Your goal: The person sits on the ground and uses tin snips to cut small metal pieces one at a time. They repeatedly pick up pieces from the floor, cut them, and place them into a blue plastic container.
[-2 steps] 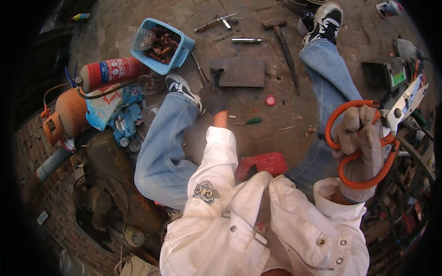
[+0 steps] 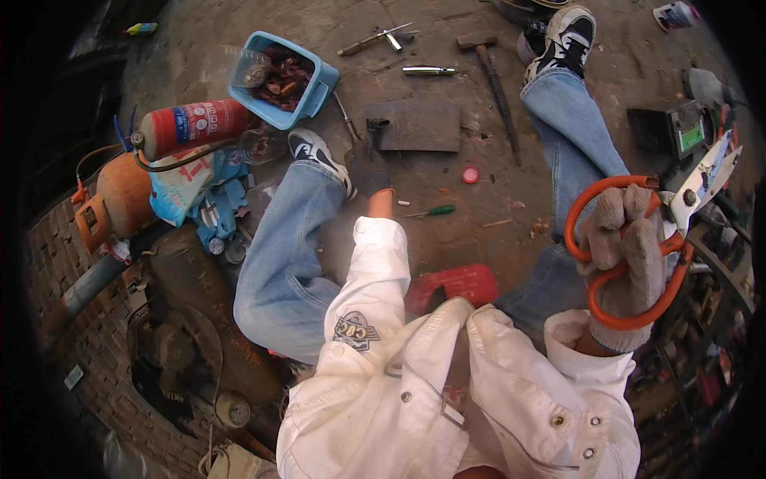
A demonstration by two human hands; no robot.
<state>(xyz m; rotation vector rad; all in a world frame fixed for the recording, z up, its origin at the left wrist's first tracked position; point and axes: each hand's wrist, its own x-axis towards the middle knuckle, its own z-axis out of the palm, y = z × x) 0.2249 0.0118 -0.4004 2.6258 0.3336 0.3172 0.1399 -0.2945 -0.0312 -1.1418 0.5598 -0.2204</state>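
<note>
My left hand (image 2: 369,169), in a dark glove that blends with the floor, reaches forward from the white sleeve. Its thumb lies over the left edge of a dark, flat metal plate (image 2: 419,126); the fingers are mostly hidden. At the right, my right hand (image 2: 618,231) wears a beige knitted glove and is closed around large shears (image 2: 576,214) with orange loop handles. Their pale blades point up and to the right, parted at the tips, well away from the plate.
Beyond the plate lie a hammer (image 2: 496,100), a shiny metal tube (image 2: 428,70) and a T-shaped tool (image 2: 392,40). A green-handled screwdriver (image 2: 440,210) and red cap (image 2: 469,174) are nearer. Leftward stand a blue bin (image 2: 319,86), a red extinguisher (image 2: 199,126) and an orange cylinder (image 2: 124,195).
Almost nothing differs. The view has shifted very slightly, and my left forearm sits a touch farther left; both hands keep their hold.
</note>
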